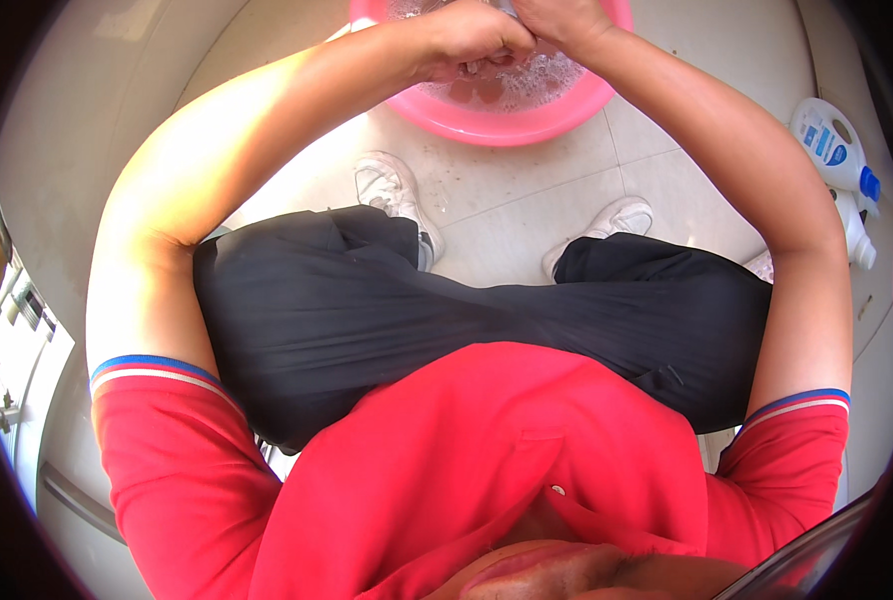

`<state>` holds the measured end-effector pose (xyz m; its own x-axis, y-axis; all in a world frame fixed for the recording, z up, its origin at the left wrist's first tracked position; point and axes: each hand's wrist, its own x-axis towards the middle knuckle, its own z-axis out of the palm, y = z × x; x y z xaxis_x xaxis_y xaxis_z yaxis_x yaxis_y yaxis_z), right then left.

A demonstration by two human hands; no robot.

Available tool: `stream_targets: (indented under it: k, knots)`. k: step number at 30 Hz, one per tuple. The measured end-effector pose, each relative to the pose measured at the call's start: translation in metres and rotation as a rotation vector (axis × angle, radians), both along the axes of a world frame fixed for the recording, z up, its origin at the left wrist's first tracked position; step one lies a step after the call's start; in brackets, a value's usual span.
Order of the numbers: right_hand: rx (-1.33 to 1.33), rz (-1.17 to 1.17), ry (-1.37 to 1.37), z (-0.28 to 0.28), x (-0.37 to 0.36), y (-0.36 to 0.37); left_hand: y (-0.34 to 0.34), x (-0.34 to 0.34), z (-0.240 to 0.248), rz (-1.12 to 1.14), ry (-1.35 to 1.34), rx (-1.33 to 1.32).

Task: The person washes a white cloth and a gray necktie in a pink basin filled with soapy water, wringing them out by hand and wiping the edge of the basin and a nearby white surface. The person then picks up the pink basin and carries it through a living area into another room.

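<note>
Both hands meet over a pink basin [477, 128] of sudsy water [537, 85] at the far edge of the view. My left hand [479, 38] is closed in a fist, knuckles turned up, low over the foam. Against it my right hand [565, 20] is bent inward, its fingers partly cut off by the top of the picture. A small pale bit shows between the two hands, but what they grip is too hidden to name. Reddish-brown shapes show dimly through the suds below them.
White bottles, one a jug with a blue cap [835, 148], lie on the right by the wall. My white shoes [392, 185] stand on the tiled floor [502, 215] just short of the basin. A white object with metal fittings [22, 370] is at the left edge.
</note>
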<state>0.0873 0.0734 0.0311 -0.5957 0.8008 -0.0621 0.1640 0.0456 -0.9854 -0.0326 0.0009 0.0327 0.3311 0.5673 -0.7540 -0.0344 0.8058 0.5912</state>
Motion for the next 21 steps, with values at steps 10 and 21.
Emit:
stream_targets:
  k: [10, 21]
  knots:
    - [0.24, 0.131, -0.403, -0.016, -0.01, 0.019, 0.021, -0.01, 0.006, -0.104, 0.305, 0.177]
    - [-0.663, -0.126, -0.627, 0.004, -0.005, 0.022, 0.011, -0.032, 0.015, -0.073, 0.602, 0.808]
